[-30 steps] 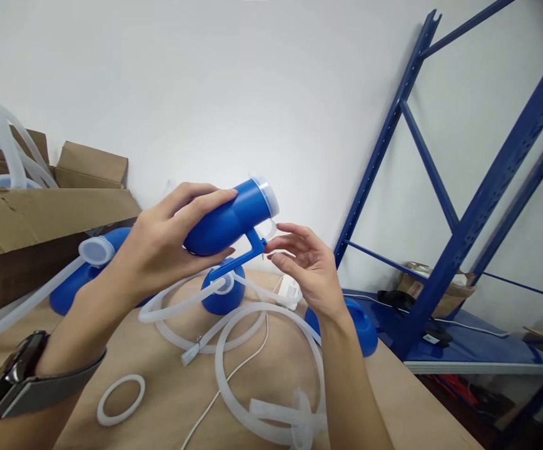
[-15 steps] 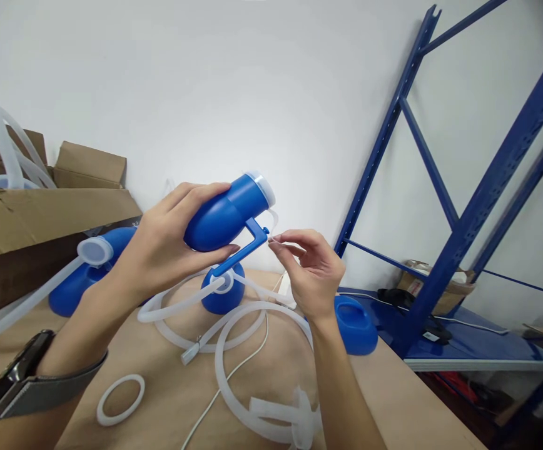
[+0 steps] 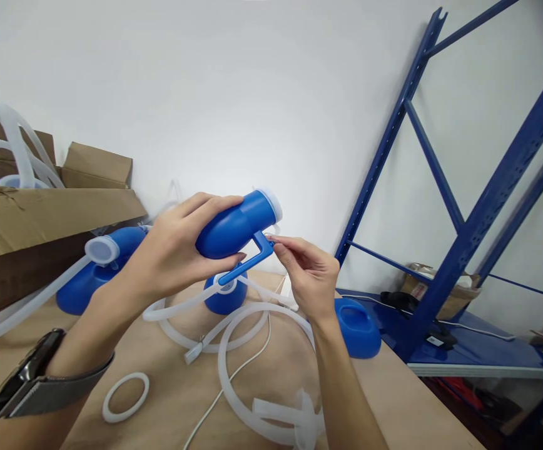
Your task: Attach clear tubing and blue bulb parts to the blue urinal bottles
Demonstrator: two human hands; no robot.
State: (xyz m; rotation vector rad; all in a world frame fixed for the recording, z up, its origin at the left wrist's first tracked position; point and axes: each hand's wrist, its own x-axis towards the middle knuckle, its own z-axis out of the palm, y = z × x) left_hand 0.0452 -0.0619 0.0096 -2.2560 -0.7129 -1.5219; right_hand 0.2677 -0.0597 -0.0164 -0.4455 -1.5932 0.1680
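Note:
My left hand (image 3: pixel 177 247) is wrapped round a blue plastic bottle (image 3: pixel 227 232), held tilted above the table. Its mouth, up to the right, wears a translucent white cap (image 3: pixel 270 203). An angled blue handle (image 3: pixel 247 265) juts from its underside. At the handle's corner, my right hand (image 3: pixel 309 272) pinches the thin strap (image 3: pixel 278 229) of the cap between thumb and forefinger, against a small blue peg. My fingertips partly hide the strap's end. Behind the handle sits another blue bottle (image 3: pixel 227 299) with a clear hose (image 3: pixel 177 310).
A white ring (image 3: pixel 126 376) and a coiled hose (image 3: pixel 228 381) lie on the brown tabletop (image 3: pixel 168 412). Left stands a cardboard box (image 3: pixel 60 215) with hoses, beside a capped blue bottle (image 3: pixel 77 290). A blue container (image 3: pixel 358 331) and a blue metal shelf (image 3: pixel 478 340) are at right.
My right fingertips have brought the strap onto the handle's peg, where a small gap showed before. The bottle sits slightly lower and further right in view.

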